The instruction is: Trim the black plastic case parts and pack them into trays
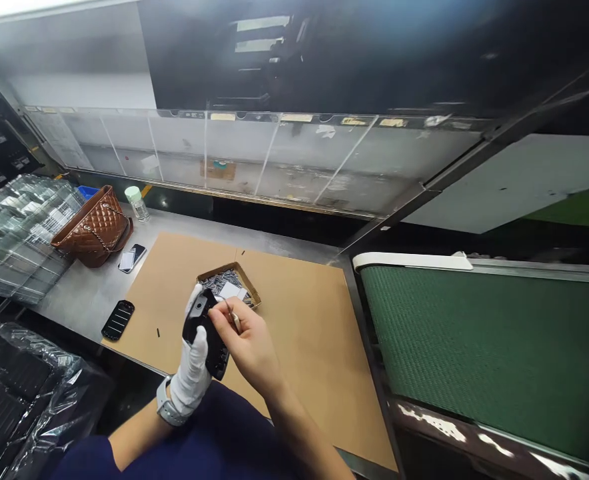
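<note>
My left hand (193, 363), in a white glove, is closed around a black plastic casing (212, 341), its thumb lying along the casing's near face. The casing is held tilted above the cardboard and has a grey patch near its top. My bare right hand (244, 340) is pinched at the casing's upper right edge. A thin, shiny piece (234, 319) shows among its fingers; I cannot make out what it is. Just behind both hands sits a shallow cardboard box (255, 293) of small dark strips, with white paper pieces on top.
Brown cardboard (304, 360) covers the metal table (72, 293). A black slotted part (118, 320) and a small dark strip (158, 333) lie left, with a phone (133, 258), brown handbag (94, 227) and jar (137, 204) beyond. A green conveyor belt (489, 347) runs at right.
</note>
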Tool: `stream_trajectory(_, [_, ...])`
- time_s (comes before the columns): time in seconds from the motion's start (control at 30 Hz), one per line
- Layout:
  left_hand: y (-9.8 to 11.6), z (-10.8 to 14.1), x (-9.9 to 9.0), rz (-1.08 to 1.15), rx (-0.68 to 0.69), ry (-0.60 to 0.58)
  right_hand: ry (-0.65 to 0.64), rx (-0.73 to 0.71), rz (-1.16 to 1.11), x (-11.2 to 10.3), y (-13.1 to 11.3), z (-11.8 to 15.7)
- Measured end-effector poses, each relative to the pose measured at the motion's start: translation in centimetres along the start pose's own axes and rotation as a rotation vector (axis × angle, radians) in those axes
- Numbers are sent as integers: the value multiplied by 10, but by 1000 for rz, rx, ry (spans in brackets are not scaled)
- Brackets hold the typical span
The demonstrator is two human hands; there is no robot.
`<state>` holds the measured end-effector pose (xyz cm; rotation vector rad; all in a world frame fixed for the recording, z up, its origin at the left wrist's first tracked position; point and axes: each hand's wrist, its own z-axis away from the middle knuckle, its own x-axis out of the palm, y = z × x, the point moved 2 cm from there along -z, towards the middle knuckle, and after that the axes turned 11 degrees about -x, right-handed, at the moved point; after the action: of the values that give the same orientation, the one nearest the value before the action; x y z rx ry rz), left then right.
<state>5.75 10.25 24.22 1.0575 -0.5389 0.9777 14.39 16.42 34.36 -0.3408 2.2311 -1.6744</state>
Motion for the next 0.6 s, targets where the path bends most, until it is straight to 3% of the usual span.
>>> stream_trajectory(0.1, [16, 1, 19, -25, 82, 38, 90, 76, -78, -9, 11, 2])
stream_trajectory(0.2, [31, 3, 28, -18, -14, 30, 152, 190, -60, -23, 47, 12])
stream_trajectory(0.3, [36, 5, 20, -157, -173, 30, 212, 374, -23, -37, 103, 30])
stream_trajectory(0.4, [35, 10, 4, -385, -110, 129, 220, 495, -35, -45, 151, 55])
stream_trajectory(0.47, [33, 16, -3, -545, -62, 180, 200, 588, -77, -43, 171, 73])
stream_trajectory(0.6, [29, 32, -6, -865, -100, 98, 180, 738, -213, -28, 184, 111])
